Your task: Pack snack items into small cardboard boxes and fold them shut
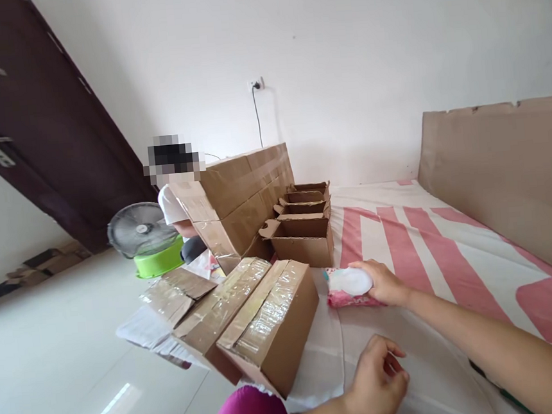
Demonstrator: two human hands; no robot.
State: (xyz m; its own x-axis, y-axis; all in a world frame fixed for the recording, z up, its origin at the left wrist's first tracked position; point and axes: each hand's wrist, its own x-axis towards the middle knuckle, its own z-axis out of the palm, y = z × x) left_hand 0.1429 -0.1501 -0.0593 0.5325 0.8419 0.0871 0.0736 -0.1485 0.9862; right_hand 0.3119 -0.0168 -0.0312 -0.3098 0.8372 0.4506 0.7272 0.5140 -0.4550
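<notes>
My right hand (384,282) reaches forward over the pink-and-white striped sheet (404,241) and grips a pink packet with a white oval lid (348,287), which lies on the sheet. My left hand (378,381) hovers lower, near the front of the sheet, its fingers loosely curled with nothing seen in them. A taped brown cardboard box (267,327) lies just left of both hands.
Several small open cardboard boxes (302,230) stand in a row behind the packet. A long taped carton (236,197) is behind them, with another person seated beside it. A fan (140,230), a green basin (161,261), a dark door (32,125) and a flat cardboard sheet (509,173) surround the area.
</notes>
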